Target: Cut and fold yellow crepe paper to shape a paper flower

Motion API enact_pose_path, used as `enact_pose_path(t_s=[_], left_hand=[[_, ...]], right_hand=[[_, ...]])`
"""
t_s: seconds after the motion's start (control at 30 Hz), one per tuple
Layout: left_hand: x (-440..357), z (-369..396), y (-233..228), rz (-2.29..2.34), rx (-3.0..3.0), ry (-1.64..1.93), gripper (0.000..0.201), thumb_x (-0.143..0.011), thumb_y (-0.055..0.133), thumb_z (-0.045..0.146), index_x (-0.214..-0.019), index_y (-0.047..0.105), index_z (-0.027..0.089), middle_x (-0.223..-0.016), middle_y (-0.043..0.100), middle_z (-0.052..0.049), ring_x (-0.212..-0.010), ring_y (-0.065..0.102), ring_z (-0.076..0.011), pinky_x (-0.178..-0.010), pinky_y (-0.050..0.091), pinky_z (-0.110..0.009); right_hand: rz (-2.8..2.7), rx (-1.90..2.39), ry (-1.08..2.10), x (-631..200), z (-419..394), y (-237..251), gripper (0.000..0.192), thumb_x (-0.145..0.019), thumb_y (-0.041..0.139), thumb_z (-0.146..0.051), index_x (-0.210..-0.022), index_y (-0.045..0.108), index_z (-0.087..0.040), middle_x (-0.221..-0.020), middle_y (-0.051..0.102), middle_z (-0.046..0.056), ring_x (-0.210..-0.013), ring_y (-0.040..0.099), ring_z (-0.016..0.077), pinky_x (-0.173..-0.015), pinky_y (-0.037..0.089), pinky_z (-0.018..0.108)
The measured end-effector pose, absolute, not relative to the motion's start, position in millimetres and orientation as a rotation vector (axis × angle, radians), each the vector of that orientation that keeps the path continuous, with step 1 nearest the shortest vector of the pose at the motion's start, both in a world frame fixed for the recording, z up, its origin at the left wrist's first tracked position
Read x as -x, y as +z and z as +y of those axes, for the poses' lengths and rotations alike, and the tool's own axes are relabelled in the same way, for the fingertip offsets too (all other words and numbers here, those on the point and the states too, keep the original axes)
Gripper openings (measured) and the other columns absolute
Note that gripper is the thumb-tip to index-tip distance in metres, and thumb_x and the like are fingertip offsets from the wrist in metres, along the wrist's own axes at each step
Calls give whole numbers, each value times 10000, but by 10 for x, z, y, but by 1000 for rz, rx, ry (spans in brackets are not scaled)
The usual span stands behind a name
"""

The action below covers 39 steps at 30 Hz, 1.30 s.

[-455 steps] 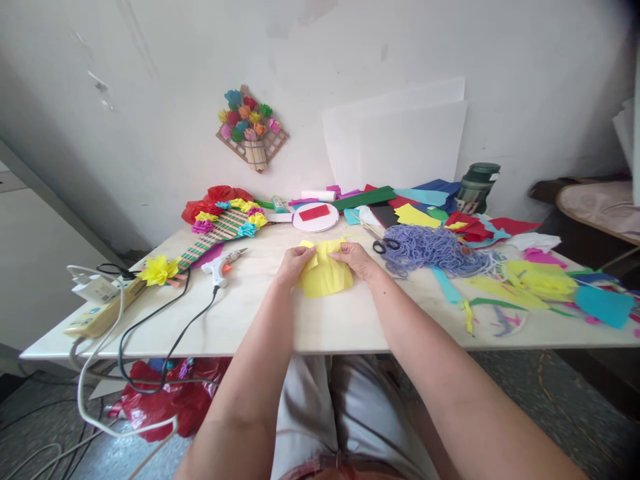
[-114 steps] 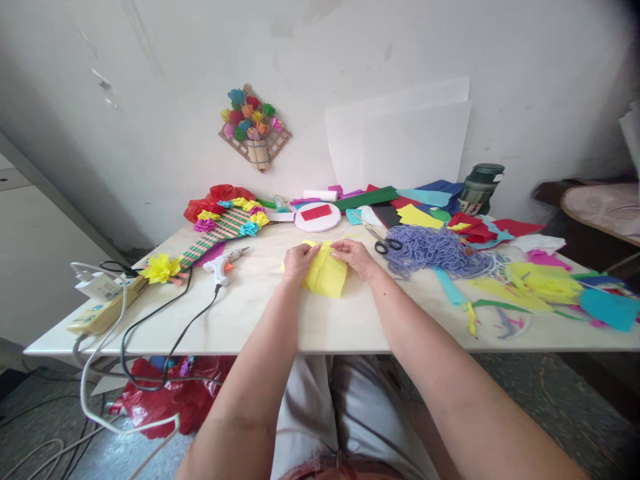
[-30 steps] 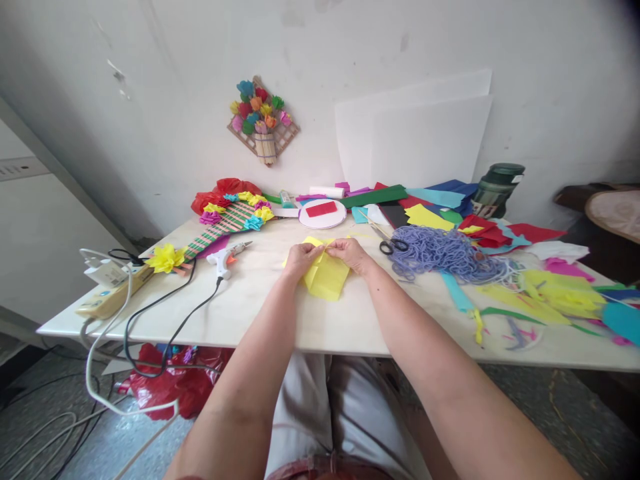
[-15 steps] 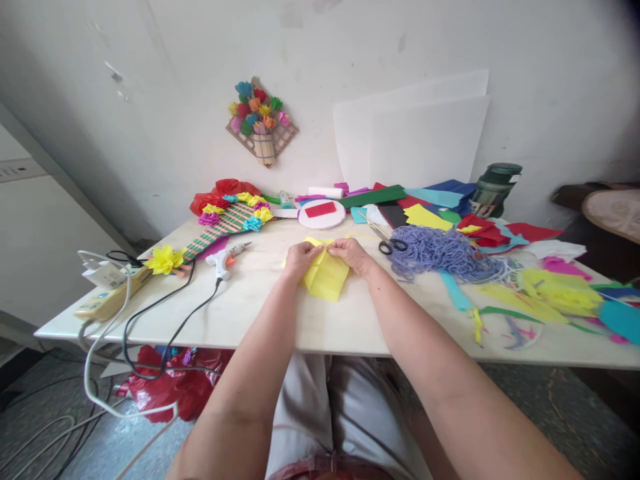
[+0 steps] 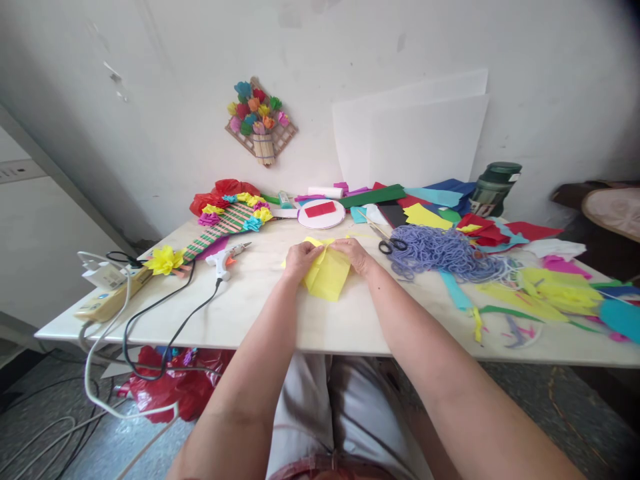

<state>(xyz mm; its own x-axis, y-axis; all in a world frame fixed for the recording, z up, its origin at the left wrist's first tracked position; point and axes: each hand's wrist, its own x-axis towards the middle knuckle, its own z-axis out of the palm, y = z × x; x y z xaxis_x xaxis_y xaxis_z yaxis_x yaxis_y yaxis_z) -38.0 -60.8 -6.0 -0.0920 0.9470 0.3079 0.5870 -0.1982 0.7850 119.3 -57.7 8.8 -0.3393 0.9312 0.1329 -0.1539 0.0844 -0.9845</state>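
Both hands are pinching the far edge of a yellow paper sheet [image 5: 327, 277], which is lying flat on the counter [image 5: 280, 320] in front of the person. The left hand [image 5: 299, 259] and the right hand [image 5: 356, 254] are meeting at the top fold, each grip closed on the paper, probably to keep the pleats together. The glue gun [image 5: 223, 261] is resting to the left, the scissors [image 5: 387, 243] and purple yarn [image 5: 440, 252] to the right, near at hand.

My hands pinch thin matt yellow crepe paper [image 5: 327, 275], w/ creases. Table [image 5: 280, 320]: smooth pale top, slight sheen. Purple yarn [image 5: 440, 250] fuzzy. Glue gun [image 5: 224, 261] plastic, cord [image 5: 165, 313] rubbery.
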Motion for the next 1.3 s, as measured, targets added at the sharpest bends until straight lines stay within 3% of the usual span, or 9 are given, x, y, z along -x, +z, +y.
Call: enact_pose_path(t_s=[0.23,1.3], left_hand=[[382,-600,-72,1667,-1822,1217,322,-654,527,464,-609,575,149,-565,535,6,-561,444,-104,-492,312,-212],[397,-569,-95,1697,-1895,1181,409,-695,441,541,-568,503,158,-519,450,27,-509,372,-84,-469,237,-210]], right_hand=[[-1464,880,1423,-1189,-588,82,267,-557,671,-385,-608,569,-144,-556,572,7,-509,508,119,-484,379,232],[-1628,936,1270,-1179,-555,54,197,-575,614,-335,-601,547,-151,-505,516,-35,-472,452,94,-464,342,217]])
